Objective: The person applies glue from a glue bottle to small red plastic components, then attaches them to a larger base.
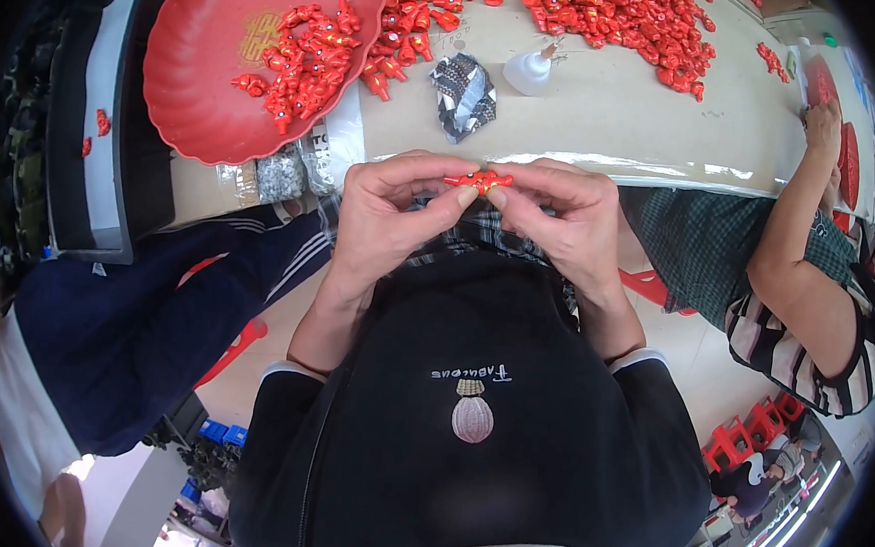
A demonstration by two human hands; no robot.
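Observation:
Between my two hands, in front of the table's near edge, is a small red figurine (pixel 479 181) with yellow and dark details. My left hand (pixel 396 211) pinches its left end between thumb and fingers. The right end is in the pinch of my right hand (pixel 561 216). Whether the figurine is one piece or two pressed together I cannot tell. Beyond my hands lie a crumpled dark patterned cloth or wrapper (pixel 464 97) and a small white squeeze bottle (pixel 529 72) with a narrow brownish tip.
A red scalloped tray (pixel 184 78) holding several red figurines stands at the left. A large heap of red pieces (pixel 623 29) covers the table's far side. At right, another person's arm (pixel 813 196) reaches toward a red tray (pixel 847 163). Another person sits at left.

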